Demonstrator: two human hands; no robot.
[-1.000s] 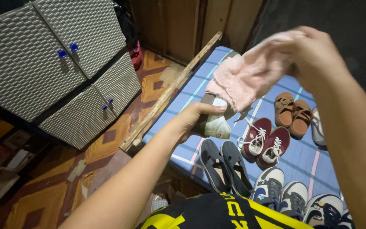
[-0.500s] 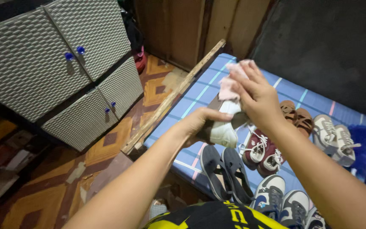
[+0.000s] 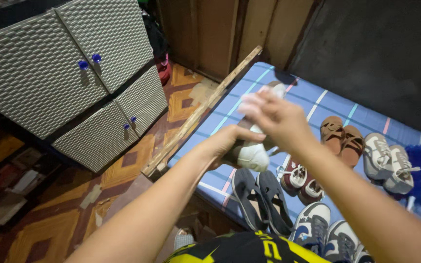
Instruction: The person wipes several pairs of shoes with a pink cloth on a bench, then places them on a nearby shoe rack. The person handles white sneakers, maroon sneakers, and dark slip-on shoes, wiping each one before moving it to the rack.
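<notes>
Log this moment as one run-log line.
left hand: holds white shoe | right hand: pink cloth on shoe | surface: blue striped mat | nearby: maroon sneakers

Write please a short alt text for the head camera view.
Two bare hands hold a white shoe over a blue checked mat: the left hand grips it, the right hand rubs it with a pale cloth. More shoe pairs lie on the mat.

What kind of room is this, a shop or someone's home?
Most likely a home, perhaps a bedroom or storage corner. Pairs of worn shoes lie in rows on a blue plaid cloth, beside a grey woven-pattern cabinet with blue knobs, on a patterned orange floor.
</notes>
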